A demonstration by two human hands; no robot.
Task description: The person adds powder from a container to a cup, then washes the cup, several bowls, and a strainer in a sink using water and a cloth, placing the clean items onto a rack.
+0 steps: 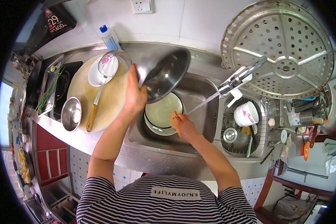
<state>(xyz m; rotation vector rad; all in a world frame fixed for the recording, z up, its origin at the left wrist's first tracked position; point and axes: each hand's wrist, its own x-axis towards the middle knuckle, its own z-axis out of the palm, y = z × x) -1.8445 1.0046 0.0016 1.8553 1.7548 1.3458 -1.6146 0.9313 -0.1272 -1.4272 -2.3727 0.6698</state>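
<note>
My left hand (135, 93) grips the rim of a shiny metal bowl (169, 75), tilted on its side above the left part of the sink (204, 123). The bowl is slightly blurred and its inside looks dark. Below it, a dark-rimmed white basin (163, 110) holds cloudy liquid and appears to sit on or in another white vessel (159, 131). My right hand (183, 126) is at the basin's right edge, its fingers bunched and blurred; whether they hold anything is unclear. Water from the chrome faucet (226, 88) streams down beside this hand.
A round cutting board (112, 112) on the left carries a white bowl (93, 74), a wire skimmer (99, 95) and a small steel bowl (71, 114). At right, a smaller sink with a wire basket (264, 126) holds a flowered bowl (246, 113). A large perforated steamer plate (299, 53) stands behind.
</note>
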